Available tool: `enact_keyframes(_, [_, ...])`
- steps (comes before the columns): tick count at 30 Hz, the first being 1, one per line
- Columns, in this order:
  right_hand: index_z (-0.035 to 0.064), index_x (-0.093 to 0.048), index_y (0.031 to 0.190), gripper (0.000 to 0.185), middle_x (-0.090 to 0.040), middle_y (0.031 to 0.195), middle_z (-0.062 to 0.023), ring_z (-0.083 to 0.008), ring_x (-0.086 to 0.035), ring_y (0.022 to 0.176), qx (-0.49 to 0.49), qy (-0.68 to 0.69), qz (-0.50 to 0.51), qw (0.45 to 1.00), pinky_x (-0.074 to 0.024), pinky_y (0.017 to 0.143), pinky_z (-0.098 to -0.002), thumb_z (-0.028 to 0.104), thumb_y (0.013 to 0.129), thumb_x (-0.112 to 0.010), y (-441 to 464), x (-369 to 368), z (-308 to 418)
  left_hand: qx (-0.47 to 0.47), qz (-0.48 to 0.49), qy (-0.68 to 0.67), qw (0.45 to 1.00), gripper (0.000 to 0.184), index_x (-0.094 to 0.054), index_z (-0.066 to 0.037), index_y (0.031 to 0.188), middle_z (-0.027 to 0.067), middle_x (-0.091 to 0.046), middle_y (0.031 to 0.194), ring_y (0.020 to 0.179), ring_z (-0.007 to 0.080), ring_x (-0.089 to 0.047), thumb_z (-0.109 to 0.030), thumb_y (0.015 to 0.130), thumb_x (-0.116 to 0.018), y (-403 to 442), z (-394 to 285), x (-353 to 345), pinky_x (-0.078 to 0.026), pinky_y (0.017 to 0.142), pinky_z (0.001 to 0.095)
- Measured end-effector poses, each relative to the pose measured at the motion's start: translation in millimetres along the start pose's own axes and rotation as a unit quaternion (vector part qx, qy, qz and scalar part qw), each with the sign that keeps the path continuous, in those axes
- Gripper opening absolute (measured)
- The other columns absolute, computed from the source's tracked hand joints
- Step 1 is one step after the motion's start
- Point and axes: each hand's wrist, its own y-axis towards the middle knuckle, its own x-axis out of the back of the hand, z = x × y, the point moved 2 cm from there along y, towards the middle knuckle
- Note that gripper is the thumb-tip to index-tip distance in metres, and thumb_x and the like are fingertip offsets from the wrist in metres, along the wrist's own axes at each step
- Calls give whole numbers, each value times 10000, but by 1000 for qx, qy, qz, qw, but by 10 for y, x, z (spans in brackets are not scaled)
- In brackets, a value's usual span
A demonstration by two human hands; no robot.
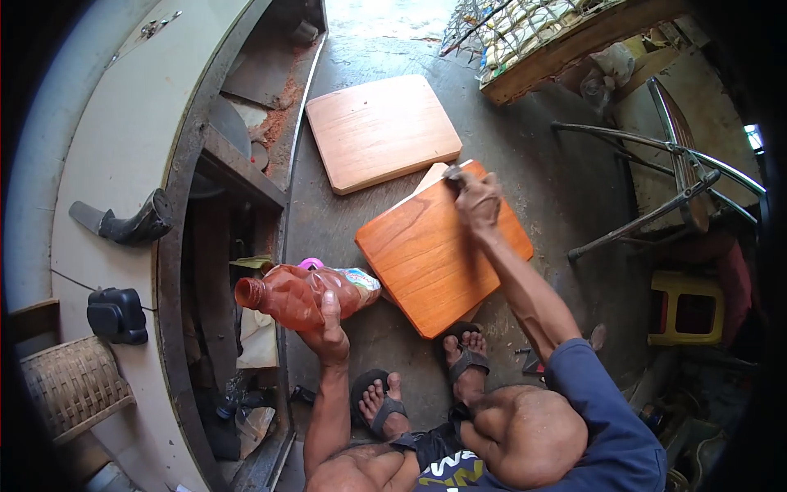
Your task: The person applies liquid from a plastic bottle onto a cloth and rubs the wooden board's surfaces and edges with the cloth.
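Note:
My left hand [328, 334] is wrapped round a plastic bottle [303, 295] coated reddish brown, tilted with its uncapped mouth toward the left. Part of a colourful label shows at its other end. My right hand [479, 201] is closed over the far edge of an orange-brown wooden board [434, 254]. A small dark thing [452, 174] sticks out from its fingers against the wood; its kind is unclear. The board's surface looks glossy, with visible grain, and it rests at an angle on something pale that is mostly hidden.
Beyond lies a pale, unstained wooden board [381, 127] on the grey floor [344, 61]. A long cabinet [106, 156] runs along the left, with a black curved piece [127, 220] on it. At right are a metal-legged chair [680, 156] and a yellow stool [684, 307]. My sandalled feet are close below.

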Motion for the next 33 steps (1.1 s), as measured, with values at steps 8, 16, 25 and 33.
enact_keyframes(8, [129, -724, 915, 105, -690, 787, -65, -270, -574, 773, 242, 218, 67, 943, -438, 750, -401, 140, 844, -647, -938, 252, 1283, -34, 24, 13, 999, 697, -298, -47, 1508, 100, -425, 1458, 1327, 253, -463, -94, 899, -634, 5, 8, -69, -341, 1144, 410])
enact_keyframes(16, [222, -784, 1022, 202, -721, 784, -68, -225, -536, 767, -112, -47, -33, 992, -413, 725, -391, 180, 940, -605, 195, 223, -97, -52, 39, 64, 996, 693, -295, -20, 1472, 128, -433, 1432, 1329, 257, -453, -120, 897, -669, -40, -54, -55, -331, 1140, 398])
enact_keyframes(25, [152, -680, 891, 94, -675, 871, -12, -244, -579, 841, 254, 192, 23, 948, -415, 799, -406, 206, 815, -666, -959, 22, 1364, -44, 52, 56, 996, 701, -282, -15, 1476, 133, -437, 1432, 1331, 258, -458, -88, 891, -663, -50, -18, -59, -325, 1149, 399])
enact_keyframes(33, [209, -721, 1021, 211, -671, 907, 37, -208, -558, 910, 348, 145, 59, 924, -421, 831, -406, 243, 824, -655, -732, 77, 1196, -27, 51, 51, 997, 620, -355, -15, 1432, 118, -503, 1361, 1254, 243, -521, -77, 894, -659, -52, -56, -62, -376, 1104, 390])
